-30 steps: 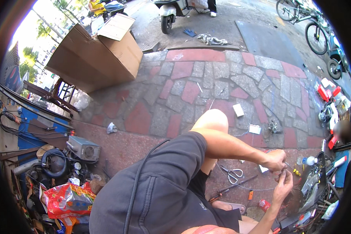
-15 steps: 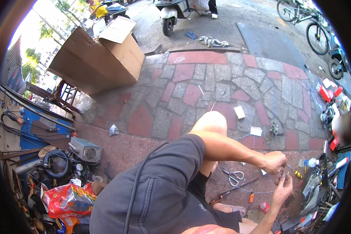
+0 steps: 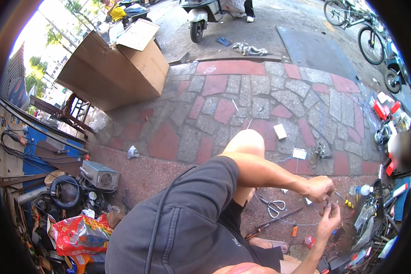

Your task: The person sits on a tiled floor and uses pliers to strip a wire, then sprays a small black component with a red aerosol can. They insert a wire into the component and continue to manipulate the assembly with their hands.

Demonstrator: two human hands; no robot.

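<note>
My left hand (image 3: 321, 188) reaches from the left with fingers curled closed around something small I cannot make out. Just below it, my right hand (image 3: 329, 216) pinches a small dark piece at the end of a thin grey cable (image 3: 297, 223), which curves across the paving (image 3: 223, 109). Both hands are close together over the ground beside my bent bare knee (image 3: 245, 139). Scissors (image 3: 274, 208), a long dark tool (image 3: 285, 213), an orange object (image 3: 294, 231) and a red can (image 3: 309, 242) lie nearby; a yellow-handled tool (image 3: 348, 202) and a plastic bottle (image 3: 364, 189) are right of my hands.
A large cardboard box (image 3: 114, 73) stands at upper left. Cables, metal parts and a bag (image 3: 80, 230) crowd the left; assorted tools (image 3: 374, 214) heap at the right. A scooter (image 3: 197, 23), bicycles (image 3: 370, 41) and two other people (image 3: 118, 13) are farther off.
The whole view has shifted slightly down since a second ago. My hands have moved only slightly, staying together with fingers still closed on the small parts.
</note>
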